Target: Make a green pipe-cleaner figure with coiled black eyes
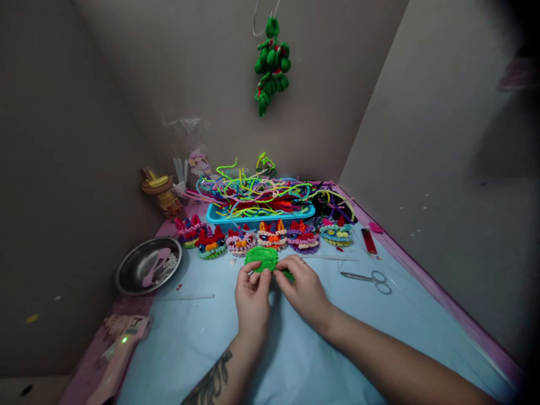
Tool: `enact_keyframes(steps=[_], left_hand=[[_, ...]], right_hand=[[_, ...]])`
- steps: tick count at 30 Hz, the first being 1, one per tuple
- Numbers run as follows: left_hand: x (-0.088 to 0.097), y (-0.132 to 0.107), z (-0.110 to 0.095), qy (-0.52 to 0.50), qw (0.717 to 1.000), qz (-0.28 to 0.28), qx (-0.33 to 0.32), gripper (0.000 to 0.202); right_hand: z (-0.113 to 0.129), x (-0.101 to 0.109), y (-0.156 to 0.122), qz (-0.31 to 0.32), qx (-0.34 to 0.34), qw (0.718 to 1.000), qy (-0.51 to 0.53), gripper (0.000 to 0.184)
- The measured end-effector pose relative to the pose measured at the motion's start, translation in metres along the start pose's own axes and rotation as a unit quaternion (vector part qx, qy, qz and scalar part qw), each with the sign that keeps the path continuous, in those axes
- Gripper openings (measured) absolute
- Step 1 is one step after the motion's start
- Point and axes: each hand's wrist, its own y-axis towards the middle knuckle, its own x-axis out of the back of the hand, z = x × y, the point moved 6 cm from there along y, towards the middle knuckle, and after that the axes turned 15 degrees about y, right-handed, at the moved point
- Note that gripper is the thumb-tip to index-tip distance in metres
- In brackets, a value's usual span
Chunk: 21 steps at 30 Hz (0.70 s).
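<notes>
Fingers (254, 265): left hand (253, 295) and right hand (307, 289) both pinching green piece (260, 257) — held over mat (177, 349), before figures (272, 236) | Step, judged: shaping or joining by hand | Next move probably calls for: steady left pinch — fine right-fingertip work

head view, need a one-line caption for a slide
Left hand and right hand hold a green fuzzy piece before a row of colourful fuzzy figures.

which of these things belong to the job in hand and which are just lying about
Likely part of the job:
green fuzzy piece, held by the left hand and right hand
fuzzy stems heaped in the blue tray
scissors
pink glue gun

Probably just around:
brown cup
hanging green ornament
row of fuzzy heads
</notes>
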Motion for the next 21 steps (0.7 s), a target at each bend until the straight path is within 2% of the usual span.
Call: enact_keyframes(steps=[5,15,21], left_hand=[[0.0009,0.0016,0.0011,0.003,1.000,-0.001,0.002,0.029],[0.0034,0.0036,0.0027,-0.004,1.000,-0.006,0.010,0.032],[0.0040,0.0011,0.0005,0.023,1.000,-0.017,0.000,0.034]], right_hand=[[-0.0042,-0.0036,-0.0007,-0.014,-0.048,0.997,0.061,0.009],[0.0010,-0.0040,-0.0018,0.024,0.042,0.999,-0.007,0.009],[0.0004,-0.0062,-0.0011,0.020,0.030,0.999,0.008,0.012]])
